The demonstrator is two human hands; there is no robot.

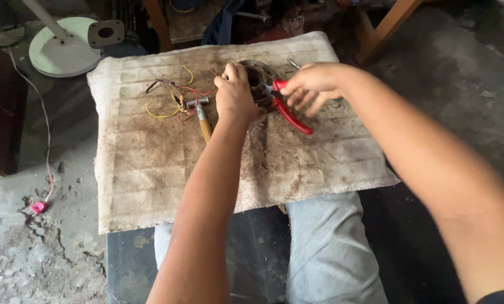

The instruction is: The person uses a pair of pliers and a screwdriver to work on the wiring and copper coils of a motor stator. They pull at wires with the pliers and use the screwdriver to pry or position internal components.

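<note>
The left hand [235,93] is curled over the near rim of a round metal motor part [258,84], fingers wrapped around it and holding it down, while the right hand [311,85] is closed on the red-handled pliers [285,110], whose nose points into the middle of that part; the lower handle sticks out toward the person, free of the fingers. The motor part sits toward the far edge of a dirty, rust-stained white cloth [150,169] that covers the bench, and both hands meet over it, the two nearly touching. Just left of the left hand lies a hammer [202,115], its metal head near a tangle of thin yellow and red wires [173,95] and its wooden handle running under the left wrist. A thin metal rod pokes out beyond the motor part, close to the right hand, too small to tell what it is. Below the cloth the person's knees in pale jeans [325,247] show. On the concrete floor to the left stands a round white base [66,50] with a pole, and a thin cord trails down to a small pink plug [38,208].
</note>
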